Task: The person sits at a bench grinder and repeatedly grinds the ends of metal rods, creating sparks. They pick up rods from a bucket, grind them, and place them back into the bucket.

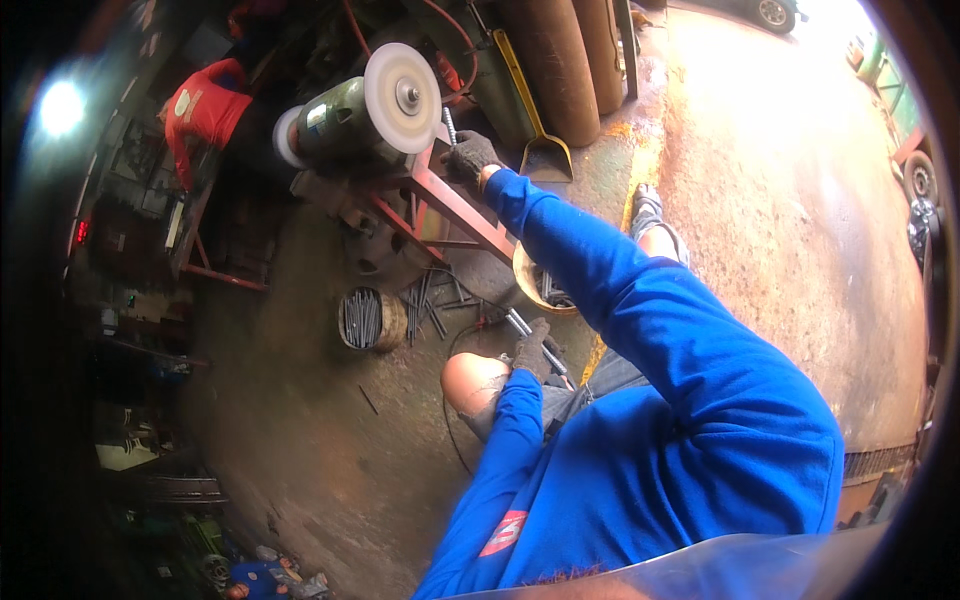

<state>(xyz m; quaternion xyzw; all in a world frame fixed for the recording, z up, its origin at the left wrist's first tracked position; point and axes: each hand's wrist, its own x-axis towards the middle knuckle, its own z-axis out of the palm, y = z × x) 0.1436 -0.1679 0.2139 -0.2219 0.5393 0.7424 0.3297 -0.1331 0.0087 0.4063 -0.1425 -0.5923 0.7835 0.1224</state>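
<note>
My right hand (470, 160), in a dark glove, reaches up beside the bench grinder (345, 118). Its fingers are closed round a short metal rod (449, 125) that stands up next to the edge of the pale grinding wheel (402, 98). Whether rod and wheel touch, I cannot tell. Near my bent knee my left hand (533, 352), gloved too, is closed round a few shiny metal rods (518, 323), which stick out at both sides of the fist. Blur hides how fast the wheel turns, if at all.
A red metal stand (455, 205) carries the grinder. Below it are a round container (392, 320) full of dark rods, loose rods (428, 305) on the floor and a yellowish basket (527, 280). A yellow dustpan (546, 158) leans by brown cylinders (555, 70). A person in red (208, 108) stands far left.
</note>
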